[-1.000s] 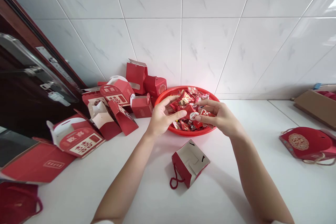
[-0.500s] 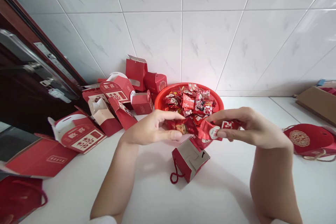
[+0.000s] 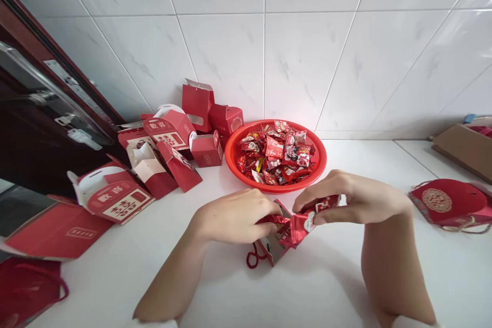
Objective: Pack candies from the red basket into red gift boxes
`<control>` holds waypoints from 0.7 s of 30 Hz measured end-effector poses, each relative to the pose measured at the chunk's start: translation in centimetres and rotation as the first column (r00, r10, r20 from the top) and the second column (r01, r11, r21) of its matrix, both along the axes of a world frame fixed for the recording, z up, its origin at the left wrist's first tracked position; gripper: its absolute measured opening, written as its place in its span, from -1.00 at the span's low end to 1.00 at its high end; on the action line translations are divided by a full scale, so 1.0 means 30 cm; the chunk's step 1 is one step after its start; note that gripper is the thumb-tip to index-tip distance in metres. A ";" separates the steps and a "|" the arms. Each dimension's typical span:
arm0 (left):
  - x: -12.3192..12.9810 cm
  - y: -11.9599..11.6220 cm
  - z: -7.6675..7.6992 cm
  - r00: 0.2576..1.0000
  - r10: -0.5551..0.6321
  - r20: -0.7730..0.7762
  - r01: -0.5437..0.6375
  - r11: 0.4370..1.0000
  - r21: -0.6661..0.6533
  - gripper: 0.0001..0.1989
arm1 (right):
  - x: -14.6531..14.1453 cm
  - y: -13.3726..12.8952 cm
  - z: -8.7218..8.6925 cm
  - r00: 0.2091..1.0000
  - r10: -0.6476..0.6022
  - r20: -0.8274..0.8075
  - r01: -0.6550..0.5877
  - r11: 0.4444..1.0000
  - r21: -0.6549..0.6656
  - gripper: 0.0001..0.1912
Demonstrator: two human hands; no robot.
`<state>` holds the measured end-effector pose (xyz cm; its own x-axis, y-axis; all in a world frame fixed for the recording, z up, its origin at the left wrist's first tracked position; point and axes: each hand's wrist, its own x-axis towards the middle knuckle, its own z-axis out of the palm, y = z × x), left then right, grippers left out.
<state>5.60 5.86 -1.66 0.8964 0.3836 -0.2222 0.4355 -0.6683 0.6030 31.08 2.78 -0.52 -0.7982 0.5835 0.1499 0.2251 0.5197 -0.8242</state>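
Observation:
A small red gift box with a grey inner side and a dark red cord loop stands in front of me, partly hidden by my hands. My left hand is closed over the box with a red-wrapped candy pinched in its fingertips. Two red-wrapped candies are in my closed right hand: one shiny with a white label, the other nearer the palm. Behind both hands, an oval red plastic basket holds many wrapped candies.
Several open red boxes are grouped at the left, near a dark door. At the right are a closed red box with a gold emblem and a cardboard box. A tiled wall rises behind the white table.
Both hands have come down and nearer to me, from before the basket to over the small box. My left hand has turned palm down with its candy at the box. More of the basket shows.

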 end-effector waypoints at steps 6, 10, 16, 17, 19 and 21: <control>0.024 -0.018 0.005 0.979 -0.038 -0.202 0.057 0.994 0.089 -0.77 | -0.063 0.026 -0.062 0.974 0.140 0.181 -0.138 0.990 -0.022 -0.74; 0.050 -0.033 0.015 0.921 0.040 -0.387 0.054 0.971 0.231 -0.76 | -0.055 0.012 -0.055 0.948 0.183 0.263 -0.184 0.983 -0.020 -0.75; 0.150 -0.015 0.031 0.829 -0.220 -0.515 0.346 0.924 0.161 -0.69 | -0.044 -0.011 -0.052 0.905 0.188 0.382 -0.200 0.980 -0.008 -0.73; 0.167 -0.009 0.033 0.822 -0.238 -0.517 0.353 0.926 0.136 -0.67 | -0.046 -0.013 -0.051 0.902 0.180 0.393 -0.195 0.981 -0.002 -0.72; 0.194 0.000 0.035 0.806 -0.229 -0.545 0.337 0.936 0.104 -0.65 | -0.048 -0.016 -0.046 0.899 0.162 0.406 -0.183 0.983 0.012 -0.73; 0.210 0.005 0.036 0.771 -0.232 -0.593 0.346 0.934 0.084 -0.63 | -0.047 -0.018 -0.040 0.900 0.150 0.409 -0.173 0.985 0.019 -0.74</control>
<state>11.90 6.02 -0.59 0.7052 0.2101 -0.6772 0.4265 -0.8886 0.1685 29.67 2.23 -1.71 -0.8793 0.4415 -0.1785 0.4423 0.6183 -0.6496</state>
